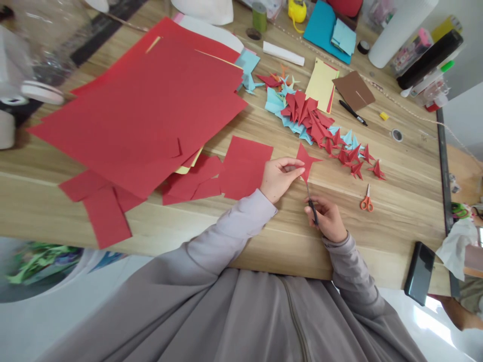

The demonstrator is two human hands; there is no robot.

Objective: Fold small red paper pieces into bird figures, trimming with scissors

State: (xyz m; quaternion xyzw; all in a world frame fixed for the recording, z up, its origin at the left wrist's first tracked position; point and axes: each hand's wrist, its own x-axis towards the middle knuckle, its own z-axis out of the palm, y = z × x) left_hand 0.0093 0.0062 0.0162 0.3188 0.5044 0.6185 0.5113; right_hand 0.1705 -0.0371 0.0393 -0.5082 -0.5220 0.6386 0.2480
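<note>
My left hand point(281, 177) pinches a red folded paper piece point(306, 160) with pointed ends, held just over the table. My right hand point(327, 217) is closed around dark-handled scissors point(313, 211). Their thin blades point up at the lower tip of the folded paper; whether they touch it I cannot tell. Left of my left hand lies a square red sheet point(247, 166). Beyond my hands sit several finished red paper cranes point(354, 156) among light blue ones, beside a heap of red folded pieces point(305, 113).
Large red sheets point(151, 100) cover the table's left side, with red offcuts point(107, 216) at the front edge. Small orange scissors point(366, 201) lie to the right. A phone point(419, 271) rests at the right front corner. A black pen point(352, 112) and brown paper point(353, 90) lie farther back.
</note>
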